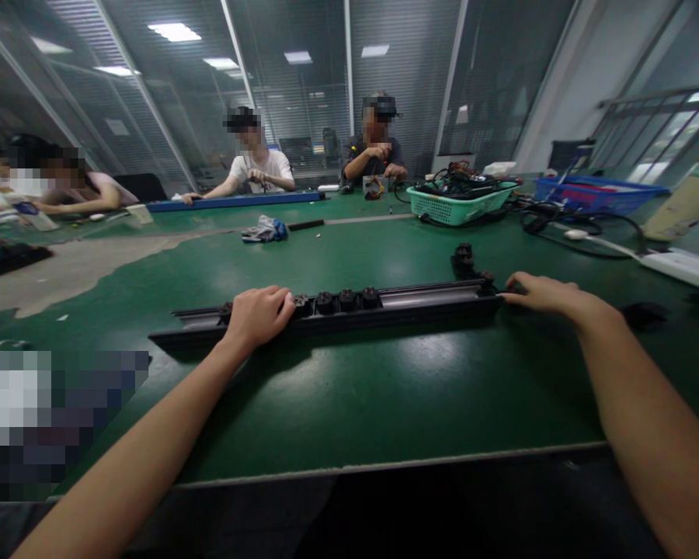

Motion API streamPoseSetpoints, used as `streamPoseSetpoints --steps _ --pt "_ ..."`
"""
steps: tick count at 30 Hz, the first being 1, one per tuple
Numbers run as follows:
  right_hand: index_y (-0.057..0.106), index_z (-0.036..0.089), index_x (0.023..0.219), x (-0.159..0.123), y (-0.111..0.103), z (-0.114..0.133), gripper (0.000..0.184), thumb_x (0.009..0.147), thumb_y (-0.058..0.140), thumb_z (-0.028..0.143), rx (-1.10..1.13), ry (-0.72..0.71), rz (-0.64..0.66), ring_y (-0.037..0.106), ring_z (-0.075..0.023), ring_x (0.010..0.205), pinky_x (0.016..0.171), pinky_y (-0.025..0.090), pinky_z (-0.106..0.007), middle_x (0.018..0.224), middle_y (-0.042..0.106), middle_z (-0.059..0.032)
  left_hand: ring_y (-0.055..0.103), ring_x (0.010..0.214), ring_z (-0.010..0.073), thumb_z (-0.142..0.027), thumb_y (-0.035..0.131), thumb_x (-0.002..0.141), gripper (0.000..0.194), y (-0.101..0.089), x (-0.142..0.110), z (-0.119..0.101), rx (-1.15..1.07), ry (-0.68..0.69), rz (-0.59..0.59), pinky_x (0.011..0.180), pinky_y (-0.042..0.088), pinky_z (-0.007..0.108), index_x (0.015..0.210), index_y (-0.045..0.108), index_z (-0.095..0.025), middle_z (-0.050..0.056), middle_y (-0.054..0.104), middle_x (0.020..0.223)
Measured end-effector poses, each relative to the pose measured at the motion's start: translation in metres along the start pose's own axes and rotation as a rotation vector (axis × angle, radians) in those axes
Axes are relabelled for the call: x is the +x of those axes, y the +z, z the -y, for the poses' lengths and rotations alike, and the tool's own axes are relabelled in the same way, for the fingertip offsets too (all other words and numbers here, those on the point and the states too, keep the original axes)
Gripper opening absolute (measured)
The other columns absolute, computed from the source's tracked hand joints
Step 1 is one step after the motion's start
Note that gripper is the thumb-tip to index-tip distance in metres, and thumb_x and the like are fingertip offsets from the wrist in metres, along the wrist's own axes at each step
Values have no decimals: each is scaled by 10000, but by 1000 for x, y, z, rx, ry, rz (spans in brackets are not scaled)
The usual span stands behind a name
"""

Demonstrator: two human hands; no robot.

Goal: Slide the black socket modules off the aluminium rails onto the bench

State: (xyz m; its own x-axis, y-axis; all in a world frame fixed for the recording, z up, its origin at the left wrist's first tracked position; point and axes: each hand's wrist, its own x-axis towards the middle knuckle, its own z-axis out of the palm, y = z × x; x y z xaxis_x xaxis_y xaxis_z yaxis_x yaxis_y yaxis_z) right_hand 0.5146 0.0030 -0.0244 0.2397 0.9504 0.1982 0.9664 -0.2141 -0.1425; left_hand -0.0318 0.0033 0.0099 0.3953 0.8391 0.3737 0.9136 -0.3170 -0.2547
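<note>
A long black rail [443, 309] with a silvery inner channel lies crosswise on the green table. Several black, socket-like blocks [347, 300] sit in its channel, left of the middle. My left hand [260, 314] is closed over the rail and the blocks, its fingers wrapped across the top and hiding part of the row. At the rail's right end is my right hand [544, 296], its fingertips bent together around something dark that I cannot make out. Just behind that end stands a small group of similar black blocks [464, 258].
Across the green table [349, 404] lie a crumpled glove [265, 230], a green basket [463, 206] of cables, a blue basket [599, 194] and a white power strip [684, 268]. Several people sit along the far and left sides, one by a long blue bar [238, 202].
</note>
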Motion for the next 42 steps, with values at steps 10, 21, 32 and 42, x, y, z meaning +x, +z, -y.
streamPoseSetpoints --steps 10,21,32,42 --pt "625 178 986 -29 -18 94 366 1000 320 380 199 -476 -224 636 -297 1003 904 444 -439 1037 693 -187 655 744 231 -405 236 1021 543 -4 -2 -2 -14 9 -7 624 358 334 842 702 -192 104 735 891" --pt "569 156 1240 -64 8 224 439 1009 433 503 351 -770 -80 612 -351 1152 945 428 -470 1207 679 -202 640 720 224 -398 241 1027 540 -6 -3 -2 -15 20 -12 632 360 337 838 702 -191 98 727 867" --pt "580 215 1048 -62 12 239 307 950 540 503 562 -680 -4 602 -226 827 770 387 -347 892 656 -56 632 711 225 -416 253 1027 544 -3 -2 0 -21 20 -29 624 354 338 829 706 -191 103 722 860" --pt "542 219 999 -61 14 237 328 857 646 496 735 -548 77 461 -152 658 650 318 -293 690 482 50 645 737 230 -396 235 1032 546 0 -2 0 1 19 -29 626 342 342 844 703 -187 94 729 879"
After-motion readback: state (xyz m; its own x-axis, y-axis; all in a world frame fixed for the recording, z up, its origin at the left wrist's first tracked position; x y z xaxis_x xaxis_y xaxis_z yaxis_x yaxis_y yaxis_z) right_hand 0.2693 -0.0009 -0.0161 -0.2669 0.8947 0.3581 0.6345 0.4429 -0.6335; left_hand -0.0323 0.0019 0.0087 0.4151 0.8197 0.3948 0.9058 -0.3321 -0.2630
